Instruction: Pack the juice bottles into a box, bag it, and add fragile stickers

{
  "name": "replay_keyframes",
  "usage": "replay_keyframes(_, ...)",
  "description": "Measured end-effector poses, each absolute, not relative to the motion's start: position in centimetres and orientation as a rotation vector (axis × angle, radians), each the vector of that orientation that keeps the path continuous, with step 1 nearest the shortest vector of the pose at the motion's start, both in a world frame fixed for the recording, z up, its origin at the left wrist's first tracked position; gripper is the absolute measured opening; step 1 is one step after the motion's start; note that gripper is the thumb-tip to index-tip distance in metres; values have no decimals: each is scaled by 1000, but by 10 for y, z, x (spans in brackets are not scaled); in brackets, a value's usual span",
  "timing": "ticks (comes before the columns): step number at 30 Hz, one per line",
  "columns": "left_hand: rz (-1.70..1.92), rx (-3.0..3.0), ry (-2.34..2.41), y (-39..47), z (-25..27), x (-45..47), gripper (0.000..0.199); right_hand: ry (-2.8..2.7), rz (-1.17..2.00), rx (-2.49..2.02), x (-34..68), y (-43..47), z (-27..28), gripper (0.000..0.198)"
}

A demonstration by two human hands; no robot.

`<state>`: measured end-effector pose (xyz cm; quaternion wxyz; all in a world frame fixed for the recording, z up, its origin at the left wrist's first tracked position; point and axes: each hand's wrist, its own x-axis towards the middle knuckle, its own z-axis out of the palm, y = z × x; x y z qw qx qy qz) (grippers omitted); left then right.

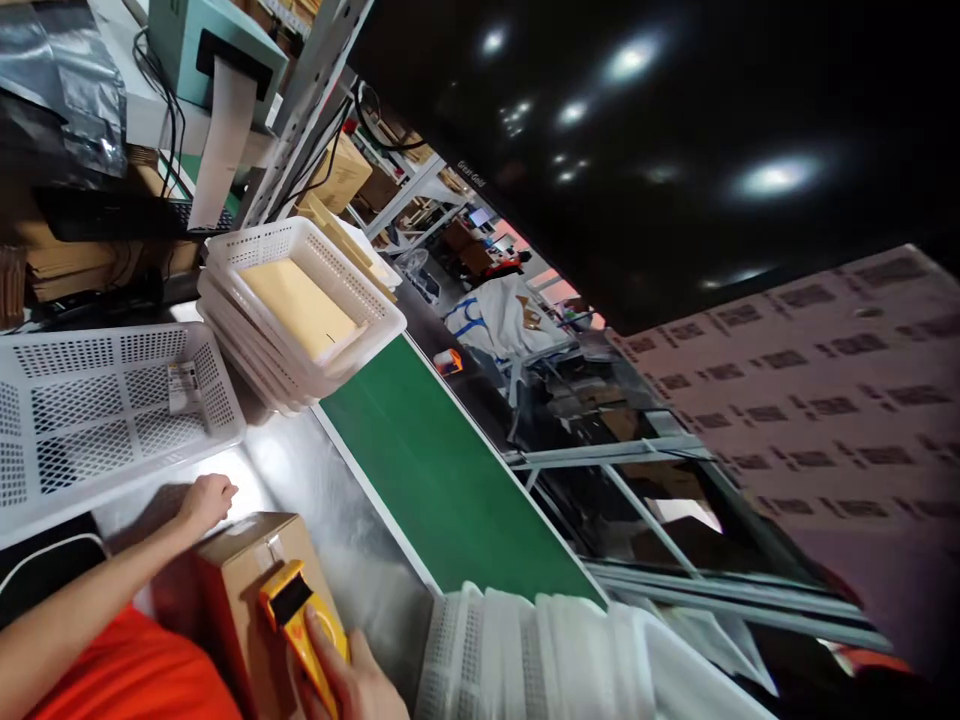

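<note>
The right hand (352, 680) is clamped around a yellow tape dispenser (300, 620) pressed onto the top of a cardboard box (240, 580) just beside it, while the left hand (206, 500), fingers curled together, rests on the box's far edge below a white basket (97, 410) on the surface (322, 500).

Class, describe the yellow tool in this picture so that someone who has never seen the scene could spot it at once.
Start at the green conveyor belt and drop to the steel table beside it, bottom left. A brown cardboard box stands there, and the tape dispenser lies on top, gripped by the right hand. It is the only bright yellow thing with a black front among the white baskets.
</note>
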<state>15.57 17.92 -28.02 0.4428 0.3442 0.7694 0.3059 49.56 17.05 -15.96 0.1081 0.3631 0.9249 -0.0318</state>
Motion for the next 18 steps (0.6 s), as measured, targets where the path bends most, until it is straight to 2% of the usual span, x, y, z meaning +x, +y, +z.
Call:
replay_keyframes(10,648,944,1715,158,-320,190,41,2740,-194,1078,487,171,-150,69)
replay_keyframes(18,600,1171,1678,165,-313,169,27,2834,-129,1156,487,166,-165,67)
